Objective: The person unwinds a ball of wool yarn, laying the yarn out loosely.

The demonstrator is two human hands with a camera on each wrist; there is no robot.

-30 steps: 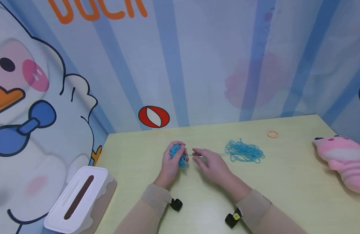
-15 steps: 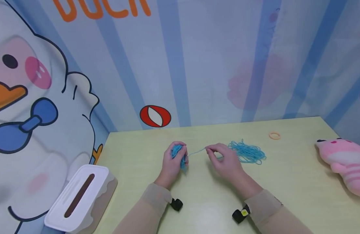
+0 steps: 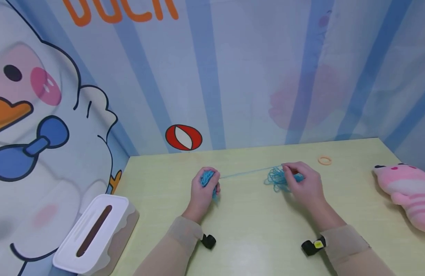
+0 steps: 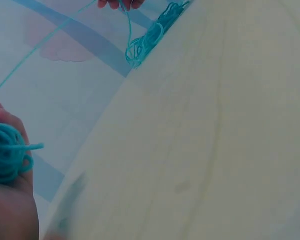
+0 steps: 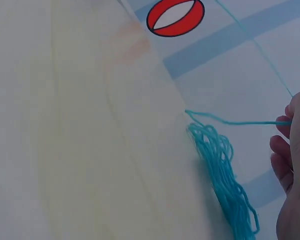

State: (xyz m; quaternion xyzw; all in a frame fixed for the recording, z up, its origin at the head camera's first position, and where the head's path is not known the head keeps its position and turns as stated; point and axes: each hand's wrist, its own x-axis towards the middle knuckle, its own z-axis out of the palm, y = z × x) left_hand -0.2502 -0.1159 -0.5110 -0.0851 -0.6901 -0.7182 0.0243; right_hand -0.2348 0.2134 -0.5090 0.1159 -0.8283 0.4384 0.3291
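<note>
A wad of blue yarn [image 3: 207,178] sits in my left hand [image 3: 200,195], whose fingers curl round it; its loops show at the palm in the left wrist view. From it a single strand [image 3: 247,173] runs taut to the right, where my right hand [image 3: 305,184] pinches it between thumb and forefinger. Beneath and behind the right hand lies a loose pile of the same yarn [image 3: 276,178] on the table, partly covered by that hand. In the right wrist view, a slack length runs from the pinching fingers [image 5: 284,131] down to the pile [image 5: 225,185].
A thin orange ring [image 3: 324,160] lies near the table's back edge. At the right rests a pink striped plush toy [image 3: 406,191]. A white-lidded tissue box [image 3: 95,230] stands at the left. A printed curtain [image 3: 243,76] rises behind the table [image 3: 247,237].
My right hand has pinched the strand and moved right, over the pile. The strand between the hands has lengthened and tightened. My left hand stays almost in place with its wad.
</note>
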